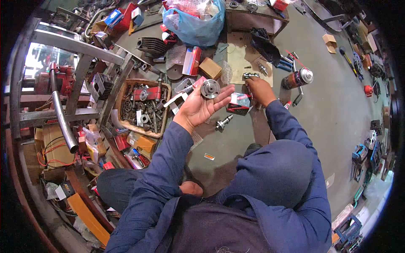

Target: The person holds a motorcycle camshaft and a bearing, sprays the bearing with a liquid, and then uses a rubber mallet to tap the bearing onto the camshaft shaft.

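My left hand is palm up with fingers partly stretched, holding a round silver flanged metal part near its thumb. My right hand reaches down at the tan cardboard sheet, its fingers closed on a small metal shaft part. Between the hands is a red, white and teal box. Below it a metal camshaft-like piece lies on the floor. A spray can lies to the right of my right hand, and a metal shaft lies on the sheet.
A tray of metal parts is at left, beside a metal frame. A blue plastic bag, a finned cylinder and a small brown box are toward the back. Tools line the right side.
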A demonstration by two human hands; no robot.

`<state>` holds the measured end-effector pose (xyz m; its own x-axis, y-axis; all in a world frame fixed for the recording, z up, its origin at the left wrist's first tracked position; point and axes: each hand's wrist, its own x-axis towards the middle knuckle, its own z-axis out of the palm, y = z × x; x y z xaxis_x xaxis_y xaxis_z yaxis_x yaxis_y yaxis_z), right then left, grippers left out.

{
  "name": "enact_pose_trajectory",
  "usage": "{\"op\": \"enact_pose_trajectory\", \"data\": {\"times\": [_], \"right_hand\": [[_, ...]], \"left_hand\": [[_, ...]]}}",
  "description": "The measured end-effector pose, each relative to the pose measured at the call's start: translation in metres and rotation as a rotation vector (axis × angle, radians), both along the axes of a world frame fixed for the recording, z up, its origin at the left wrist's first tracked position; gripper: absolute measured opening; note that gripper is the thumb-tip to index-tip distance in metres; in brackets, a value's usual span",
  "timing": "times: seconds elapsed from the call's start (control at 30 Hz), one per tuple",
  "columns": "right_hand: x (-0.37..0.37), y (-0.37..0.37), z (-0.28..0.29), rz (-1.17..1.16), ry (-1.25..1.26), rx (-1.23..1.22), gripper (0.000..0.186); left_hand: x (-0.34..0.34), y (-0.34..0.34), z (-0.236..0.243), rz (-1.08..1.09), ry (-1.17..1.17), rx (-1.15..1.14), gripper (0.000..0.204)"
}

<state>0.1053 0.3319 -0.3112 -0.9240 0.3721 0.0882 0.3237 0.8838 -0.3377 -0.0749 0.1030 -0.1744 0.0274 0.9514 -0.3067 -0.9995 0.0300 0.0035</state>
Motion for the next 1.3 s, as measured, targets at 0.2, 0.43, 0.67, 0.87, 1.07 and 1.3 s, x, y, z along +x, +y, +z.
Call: {"op": "enact_pose_trajectory", "data": {"times": [0.2, 0.43, 0.67, 0.87, 1.07, 1.3], "right_hand": [[-0.004, -0.004, 0.046, -0.096, 0.07, -0.153, 0.027], [-0.05, 0.042, 0.117, -0.104, 0.34, 0.016, 0.025], [-0.145, 0.121, 0.144, -0.033, 0.407, 0.529, 0.025], [-0.197, 0.134, 0.126, -0.07, 0.271, 0.684, 0.029], [-0.208, 0.166, 0.117, -0.097, 0.309, 0.71, 0.014], [-0.159, 0.118, 0.124, -0.163, 0.492, 0.378, 0.017]], "left_hand": [[0.003, 0.008, 0.014, -0.007, 0.009, 0.028, 0.065], [0.003, 0.01, 0.021, 0.189, 0.097, -0.079, 0.05], [0.001, -0.002, 0.061, 0.284, 0.184, 0.117, 0.064], [-0.001, -0.022, 0.077, 0.488, 0.198, -0.01, 0.067], [-0.002, -0.034, 0.069, 0.467, 0.237, -0.069, 0.059], [0.016, -0.023, 0.015, 0.187, 0.905, -0.416, 0.022]]}}
